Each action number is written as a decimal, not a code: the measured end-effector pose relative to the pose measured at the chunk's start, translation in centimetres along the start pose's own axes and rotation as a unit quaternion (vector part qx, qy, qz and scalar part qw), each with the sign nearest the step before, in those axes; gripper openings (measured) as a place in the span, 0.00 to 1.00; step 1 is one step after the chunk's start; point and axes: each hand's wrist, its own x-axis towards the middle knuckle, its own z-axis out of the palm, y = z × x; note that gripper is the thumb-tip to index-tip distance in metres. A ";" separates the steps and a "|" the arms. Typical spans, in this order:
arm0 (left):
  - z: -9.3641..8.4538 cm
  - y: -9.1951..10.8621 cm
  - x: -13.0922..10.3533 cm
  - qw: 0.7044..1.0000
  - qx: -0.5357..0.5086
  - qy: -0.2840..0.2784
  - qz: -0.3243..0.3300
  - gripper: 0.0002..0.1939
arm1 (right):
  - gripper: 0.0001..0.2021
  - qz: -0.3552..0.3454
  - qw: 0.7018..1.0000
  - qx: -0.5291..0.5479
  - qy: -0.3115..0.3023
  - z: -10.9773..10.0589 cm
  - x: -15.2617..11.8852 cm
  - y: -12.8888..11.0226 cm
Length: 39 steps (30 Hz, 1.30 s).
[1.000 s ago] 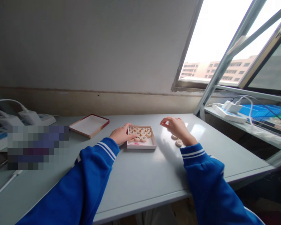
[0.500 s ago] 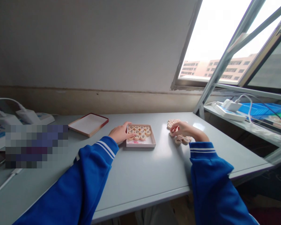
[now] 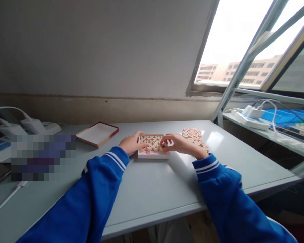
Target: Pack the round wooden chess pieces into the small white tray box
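An open shallow box (image 3: 153, 156) sits mid-table, holding rows of round wooden Chinese chess pieces (image 3: 149, 142) with dark characters. My left hand (image 3: 132, 143) grips the box's left side, its thumb reaching over the pieces and its fingers along the far left corner. At the right end of the nearest row, my right hand (image 3: 176, 144) pinches a Chinese chess piece (image 3: 163, 146) low inside the box. A strip of the box floor with pink print shows along the near wall. More loose pieces (image 3: 192, 135) lie in a cluster right of the box, partly behind my right wrist.
The box lid (image 3: 98, 134) lies inside-up at the back left. Chargers and a power strip (image 3: 49, 128) stand at the far left, beside a blurred-out patch. On the right, a metal-framed shelf (image 3: 281, 133) carries another power strip and a blue basket (image 3: 288, 116).
My right hand has moved left from the loose pieces to the box, carrying a Chinese chess piece into the nearest row. My left hand has stayed on the box.
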 end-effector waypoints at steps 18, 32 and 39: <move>-0.3 0.3 -0.3 1.000 0.001 -0.006 0.002 0.35 | 0.10 0.136 0.961 -0.187 0.153 -1.5 -0.7 2.2; -0.1 0.1 -0.1 1.000 -0.002 0.000 0.016 0.31 | 0.09 0.309 0.919 -0.236 0.066 -1.7 -1.4 4.5; -0.1 0.1 -0.2 1.000 -0.005 0.007 0.015 0.29 | 0.13 0.049 0.995 0.008 0.086 -0.8 0.0 0.4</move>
